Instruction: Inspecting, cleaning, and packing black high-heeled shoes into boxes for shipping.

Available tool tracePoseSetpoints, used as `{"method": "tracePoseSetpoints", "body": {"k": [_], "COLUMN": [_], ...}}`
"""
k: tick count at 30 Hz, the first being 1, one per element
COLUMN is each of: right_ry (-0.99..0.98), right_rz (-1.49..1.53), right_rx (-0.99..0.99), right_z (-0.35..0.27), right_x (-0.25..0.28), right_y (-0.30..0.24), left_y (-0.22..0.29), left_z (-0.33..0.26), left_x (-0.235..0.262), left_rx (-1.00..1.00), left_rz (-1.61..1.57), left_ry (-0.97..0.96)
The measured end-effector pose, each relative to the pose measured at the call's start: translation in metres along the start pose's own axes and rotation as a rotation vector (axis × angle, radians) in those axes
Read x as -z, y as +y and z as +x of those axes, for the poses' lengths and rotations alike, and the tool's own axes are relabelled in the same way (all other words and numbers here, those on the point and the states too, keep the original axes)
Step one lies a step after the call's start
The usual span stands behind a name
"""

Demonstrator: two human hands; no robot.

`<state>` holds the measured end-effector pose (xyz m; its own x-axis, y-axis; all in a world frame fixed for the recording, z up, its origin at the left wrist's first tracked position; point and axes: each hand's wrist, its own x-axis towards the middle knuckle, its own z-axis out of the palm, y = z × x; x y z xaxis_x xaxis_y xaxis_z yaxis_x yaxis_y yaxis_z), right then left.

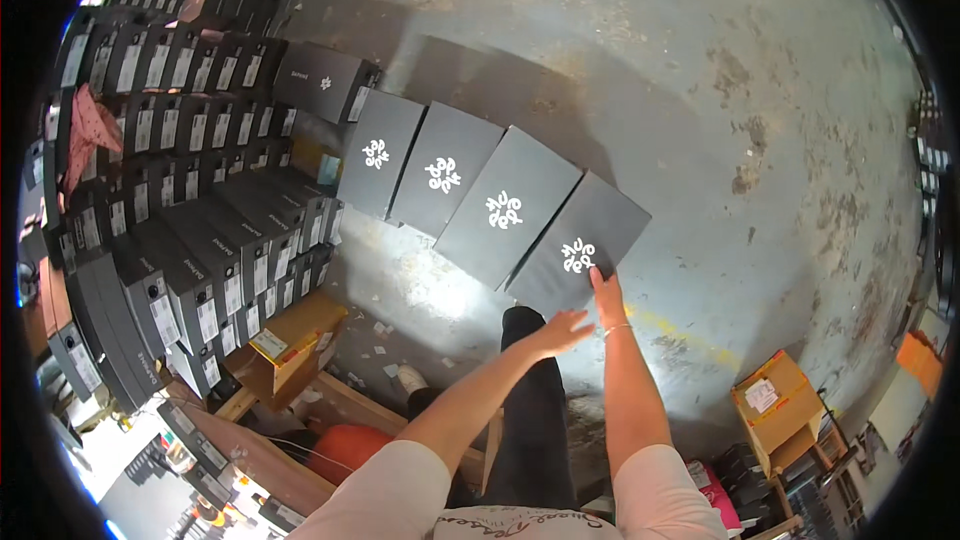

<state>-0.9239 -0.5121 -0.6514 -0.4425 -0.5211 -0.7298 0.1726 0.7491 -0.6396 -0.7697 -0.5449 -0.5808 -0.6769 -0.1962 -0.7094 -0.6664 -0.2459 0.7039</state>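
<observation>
— Where are the hands?

— My right hand [606, 295] lies flat, fingers spread, on the near edge of the nearest dark box [578, 245]; my left hand [566, 328] hovers open just at seven o'clock of it, holding nothing.

— And the box?

— It ends a row of four on the concrete floor [700, 90], running toward ten o'clock. It looks like light, stiff, smooth cardboard; I'd take it by both long sides. Stacked boxes [180, 190] stand at nine o'clock.
</observation>
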Motion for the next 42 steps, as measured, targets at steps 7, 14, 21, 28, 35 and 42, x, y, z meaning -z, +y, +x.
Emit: {"method": "tracePoseSetpoints", "body": {"k": [7,14,21,28,35,42], "right_ry": [-0.053,-0.336,-0.666,-1.264,-1.697,-1.785], "right_rz": [-0.091,-0.481,-0.983,-0.934,-1.008,-1.144], "right_rx": [-0.198,-0.236,0.101,0.206,0.052,0.647], "right_z": [-0.029,-0.152,-0.216,-0.414,-0.767,-0.821], "right_x": [0.037,0.064,-0.113,-0.402,-0.588,-0.644], "right_y": [0.016,-0.041,-0.141,-0.161,-0.071,0.029], "left_y": [-0.010,-0.091,-0.150,-0.148,-0.249,-0.304], "left_z": [-0.125,-0.394,-0.551,-0.679,-0.798,-0.818], "left_x": [-0.025,-0.034,-0.129,-0.162,-0.175,-0.185], "left_rx": [0.183,0.448,0.534,0.467,0.144,-0.586], "left_rz": [-0.253,-0.037,-0.634,-1.016,-1.931,-2.235], "left_ry": [0.066,0.543,1.056,1.958,2.600,2.188]}}
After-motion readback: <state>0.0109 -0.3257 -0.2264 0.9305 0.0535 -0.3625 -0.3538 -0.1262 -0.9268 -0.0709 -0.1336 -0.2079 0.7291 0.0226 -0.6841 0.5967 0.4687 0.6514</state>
